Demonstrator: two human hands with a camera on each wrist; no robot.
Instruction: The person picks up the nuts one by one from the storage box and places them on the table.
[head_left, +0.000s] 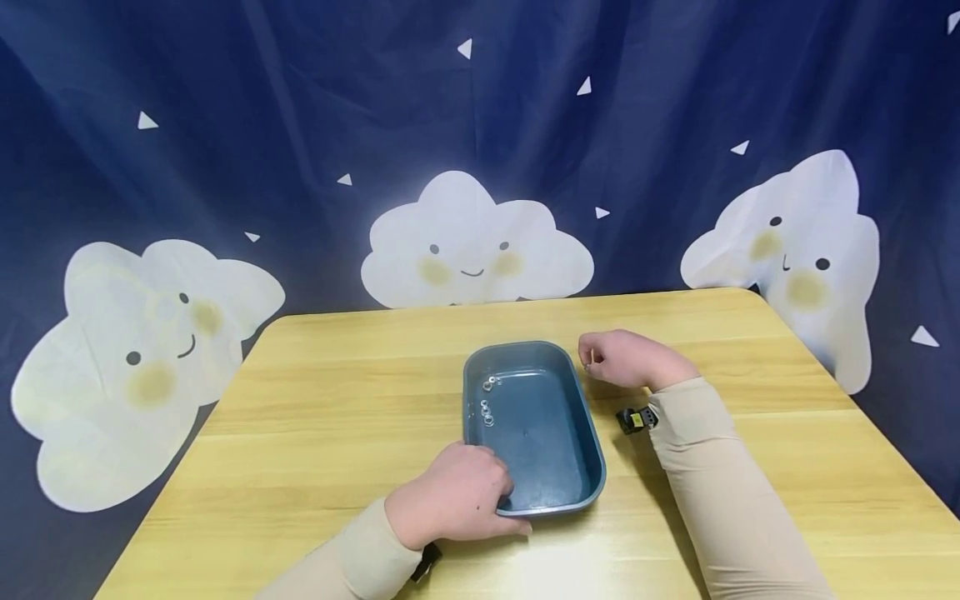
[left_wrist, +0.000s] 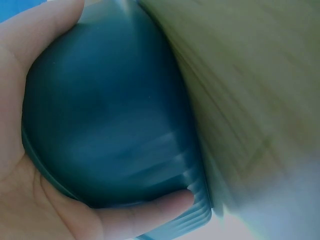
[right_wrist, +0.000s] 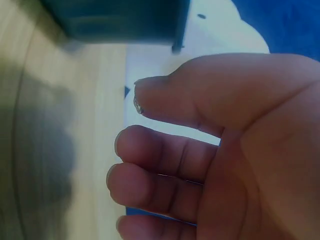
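Observation:
A dark teal plastic tray [head_left: 536, 433] rests on the wooden table. My left hand [head_left: 457, 493] grips its near left corner, with the thumb outside and the fingers over the rim. The left wrist view shows that hand spread around the tray's outer wall [left_wrist: 110, 110]. Inside the tray, along its left side, lie several small shiny rings [head_left: 487, 414]. Just right of the tray's far end is my right hand [head_left: 626, 358], thumb and fingertips drawn together. A tiny glittering piece [right_wrist: 138, 105] is pinched at its thumb tip; the other fingers are bent below.
Wooden tabletop [head_left: 337, 400] extends around the tray on all sides. Behind the table's far edge hangs a dark blue curtain [head_left: 300, 108] printed with white clouds. A small black camera [head_left: 636, 419] sits at the right cuff.

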